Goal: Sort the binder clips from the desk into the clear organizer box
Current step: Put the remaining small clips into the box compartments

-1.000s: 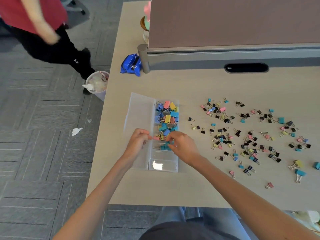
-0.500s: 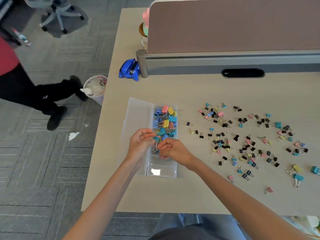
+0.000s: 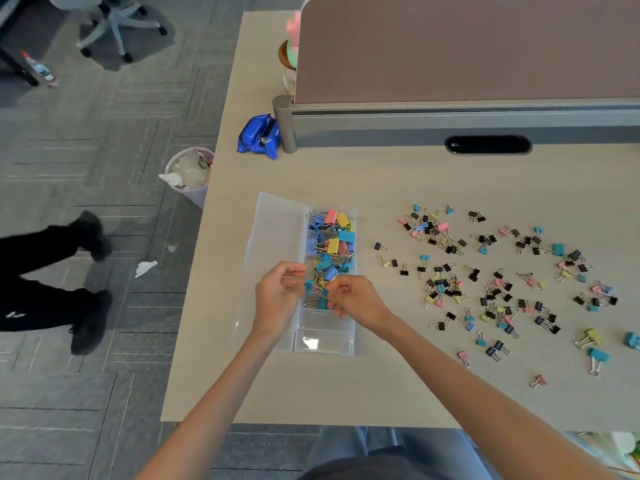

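A small teal clip (image 3: 308, 285) is pinched in the curled fingertips of the left hand (image 3: 278, 296), over the middle of the clear organizer box (image 3: 323, 344). The right hand (image 3: 360, 301), also curled, pinches a second teal clip (image 3: 325, 292) just beside it. Larger coloured clips (image 3: 332, 237) fill the far compartments, and loose binder clips (image 3: 485, 282) lie scattered on the desk (image 3: 346, 393) to the right.

Bare desk (image 3: 365, 233) between organizer box (image 3: 323, 345) and scattered binder clips (image 3: 498, 285), partition (image 3: 467, 46) behind
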Demonstrator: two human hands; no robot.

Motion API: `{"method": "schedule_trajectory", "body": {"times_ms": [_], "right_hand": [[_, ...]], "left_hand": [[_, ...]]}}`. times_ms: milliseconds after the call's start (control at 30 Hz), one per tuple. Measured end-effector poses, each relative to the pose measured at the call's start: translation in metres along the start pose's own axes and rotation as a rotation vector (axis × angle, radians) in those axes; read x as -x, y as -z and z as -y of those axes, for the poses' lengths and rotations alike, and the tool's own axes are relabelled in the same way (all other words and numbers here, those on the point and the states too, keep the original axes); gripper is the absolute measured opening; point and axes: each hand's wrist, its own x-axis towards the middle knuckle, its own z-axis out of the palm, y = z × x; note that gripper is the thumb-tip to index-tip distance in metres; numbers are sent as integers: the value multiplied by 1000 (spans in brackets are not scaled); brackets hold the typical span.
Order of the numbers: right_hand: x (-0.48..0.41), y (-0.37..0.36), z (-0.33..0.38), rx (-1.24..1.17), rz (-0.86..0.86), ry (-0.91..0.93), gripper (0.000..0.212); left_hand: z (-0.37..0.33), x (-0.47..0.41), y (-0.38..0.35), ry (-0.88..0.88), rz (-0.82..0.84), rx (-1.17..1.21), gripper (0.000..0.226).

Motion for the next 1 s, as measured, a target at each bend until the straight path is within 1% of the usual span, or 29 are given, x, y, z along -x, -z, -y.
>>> {"method": "schedule_trajectory", "body": {"times_ms": [100,167,233,300,367,500,600,700,867,1000], "right_hand": [[-1,1,-3,294,-48,62,28],[0,2,-3,498,-55,91,24],[0,-2,0,679,-64,96,19],[-1,-9,4,791,-94,93,19],[-5,-16,6,853,-132,92,21],[-12,-24,2,859,-146,88,23],[-10,-20,-1,850,-166,117,19],[-6,-9,-5,741,-216,140,15],[5,22,-13,469,-298,119,9],[10,56,-25,368,-366,77,8]], "left_hand": [[8,4,-1,-124,63,-134,30],[10,5,-1,-168,79,-194,29],[12,5,0,-157,71,-209,31],[10,5,2,-146,52,-205,33],[9,5,5,-151,26,-227,34],[16,0,9,-142,-3,-278,29],[20,-4,7,-127,-12,-266,26],[16,-4,-3,-134,4,-232,22],[3,-1,-35,-169,56,-191,18],[-17,-2,-75,-219,115,-174,16]]}}
